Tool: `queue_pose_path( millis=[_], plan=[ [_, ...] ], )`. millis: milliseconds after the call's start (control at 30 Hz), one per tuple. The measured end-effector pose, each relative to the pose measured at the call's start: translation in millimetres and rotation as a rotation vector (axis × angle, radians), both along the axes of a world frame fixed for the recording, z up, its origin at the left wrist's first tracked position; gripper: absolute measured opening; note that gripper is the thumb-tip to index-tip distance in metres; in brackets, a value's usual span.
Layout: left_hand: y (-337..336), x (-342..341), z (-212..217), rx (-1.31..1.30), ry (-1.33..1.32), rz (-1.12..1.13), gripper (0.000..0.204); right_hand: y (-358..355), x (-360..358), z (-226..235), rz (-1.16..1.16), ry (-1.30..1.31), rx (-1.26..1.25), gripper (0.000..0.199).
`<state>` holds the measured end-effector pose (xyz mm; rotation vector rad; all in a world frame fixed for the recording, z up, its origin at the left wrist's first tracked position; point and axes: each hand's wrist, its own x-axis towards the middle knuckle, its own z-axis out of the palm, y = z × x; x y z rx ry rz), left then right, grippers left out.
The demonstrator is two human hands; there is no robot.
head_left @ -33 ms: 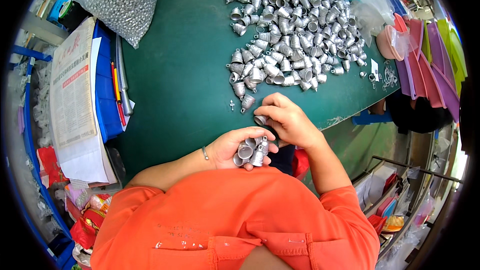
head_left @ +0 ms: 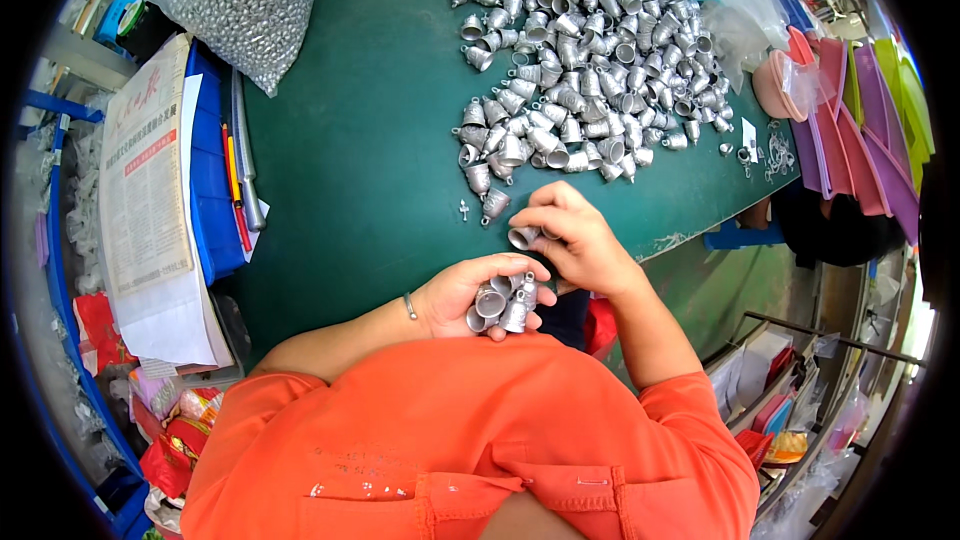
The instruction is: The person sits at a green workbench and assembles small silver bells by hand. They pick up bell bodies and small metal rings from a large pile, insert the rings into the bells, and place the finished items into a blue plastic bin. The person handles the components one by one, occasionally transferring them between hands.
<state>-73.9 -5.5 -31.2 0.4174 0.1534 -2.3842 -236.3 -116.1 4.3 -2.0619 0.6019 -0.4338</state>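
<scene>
Several small silver metal bells (head_left: 503, 302) rest in the cupped palm of my left hand (head_left: 462, 297), with the fingers curled around them. Beyond it, my right hand (head_left: 572, 238) pinches one more silver bell (head_left: 523, 237) between thumb and fingers, its open mouth facing left. That bell is held over the table edge, apart from those in the left palm. Just past the right hand lies a loose bell (head_left: 495, 204), at the near tip of a large heap of similar bells (head_left: 590, 70). A tiny silver cross-shaped charm (head_left: 463, 210) lies left of it.
On the green table (head_left: 350, 160), a clear bag of small silver beads (head_left: 245, 15) stands at the far left. Nearer are a blue tray (head_left: 215, 180), a newspaper (head_left: 150, 170) and pens (head_left: 237, 185). Pink, purple and green plastic bins (head_left: 860, 120) line the right edge, near small metal rings (head_left: 778, 155).
The bell in my right hand has turned slightly, and the right fingers have shifted a little. My left hand and its bells look the same.
</scene>
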Motion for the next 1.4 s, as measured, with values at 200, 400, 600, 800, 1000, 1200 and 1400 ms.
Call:
queue_pose_path(
  millis=[200,400,600,800,1000,1200,1400],
  plan=[
    [-1.0,1.0,2.6,-0.003,-0.042,-0.001,0.028,-7.7,-7.8,-4.3,-0.031,-0.293,0.393,0.032],
    [-1.4,1.2,1.4,-0.018,-0.022,0.001,0.028,-6.6,-1.9,-6.6,-0.085,-0.836,1.185,0.029],
    [-1.8,1.7,-0.9,-0.008,0.001,-0.017,0.028,2.8,45.5,0.8,-0.409,0.259,-0.011,0.03],
    [-0.2,0.5,-2.4,-0.022,0.026,-0.011,0.028,5.3,39.3,-8.6,-0.295,0.048,-0.131,0.024],
    [-1.1,0.7,2.4,-0.008,-0.019,-0.018,0.027,12.4,21.5,-23.8,-0.298,-0.426,0.094,0.032],
    [-1.1,4.7,18.5,-0.115,-0.213,0.279,0.028,4.0,5.5,-15.3,-0.206,-0.865,1.321,0.034],
    [-31.8,10.1,48.1,-0.954,-1.453,0.919,0.03,40.1,39.9,7.3,-0.391,-0.911,1.655,0.036]
  ],
)
